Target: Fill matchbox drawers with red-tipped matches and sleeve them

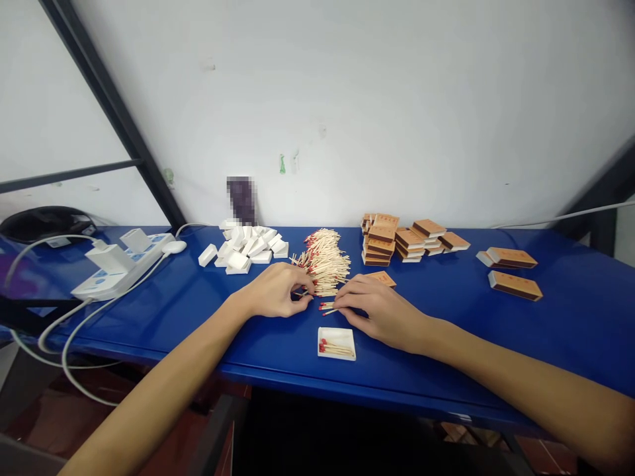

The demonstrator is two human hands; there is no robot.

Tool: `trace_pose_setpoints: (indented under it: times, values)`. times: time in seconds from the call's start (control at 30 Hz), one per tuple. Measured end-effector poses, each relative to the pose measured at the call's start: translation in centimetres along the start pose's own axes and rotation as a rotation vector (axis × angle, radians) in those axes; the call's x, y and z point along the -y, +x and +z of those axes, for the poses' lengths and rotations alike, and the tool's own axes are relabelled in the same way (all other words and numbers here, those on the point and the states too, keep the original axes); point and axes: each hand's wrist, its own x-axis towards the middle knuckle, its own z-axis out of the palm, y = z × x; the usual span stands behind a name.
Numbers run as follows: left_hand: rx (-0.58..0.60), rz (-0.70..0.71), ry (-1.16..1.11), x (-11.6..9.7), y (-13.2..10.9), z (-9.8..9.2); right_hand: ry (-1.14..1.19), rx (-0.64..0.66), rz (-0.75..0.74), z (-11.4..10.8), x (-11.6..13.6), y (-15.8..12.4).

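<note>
A heap of red-tipped matches (pixel 327 258) lies on the blue table between my hands. My left hand (pixel 278 291) is at the heap's near left edge, thumb and fingers curled together; what they hold, if anything, is hard to make out. Between the fingertips of my right hand (pixel 381 311) are a few matches (pixel 327 307), their red heads pointing left, just above the table. Nearer to me is a white matchbox tray (pixel 350 334), with several matches lying in it, heads to the left. An orange matchbox sleeve (pixel 384 279) lies behind my right hand, partly hidden.
White empty trays (pixel 248 248) are piled at the back left. Orange matchboxes (pixel 381 238) stand stacked at the back right, with two more matchboxes (pixel 516 284) farther right. A white power strip (pixel 119 271) with cables is on the left. A wall rises behind the table.
</note>
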Motion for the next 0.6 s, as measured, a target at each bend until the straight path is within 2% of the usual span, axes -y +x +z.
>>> trace_pose_setpoints:
  times: [0.23,0.37,0.47,0.6]
  values:
    - [-0.05,-0.169,-0.038,1.2,-0.6,-0.7,-0.003,0.002,0.001,0.0,0.0,0.0]
    - [0.019,-0.258,-0.08,2.3,-1.1,-0.9,-0.004,-0.01,-0.017,0.0,0.1,0.0]
    - [0.075,-0.273,-0.113,2.3,-1.0,-1.0,0.012,-0.009,-0.047,0.0,0.0,-0.2]
    - [0.086,-0.257,-0.136,1.8,-0.9,-1.0,0.017,0.028,-0.053,-0.1,0.0,-0.3]
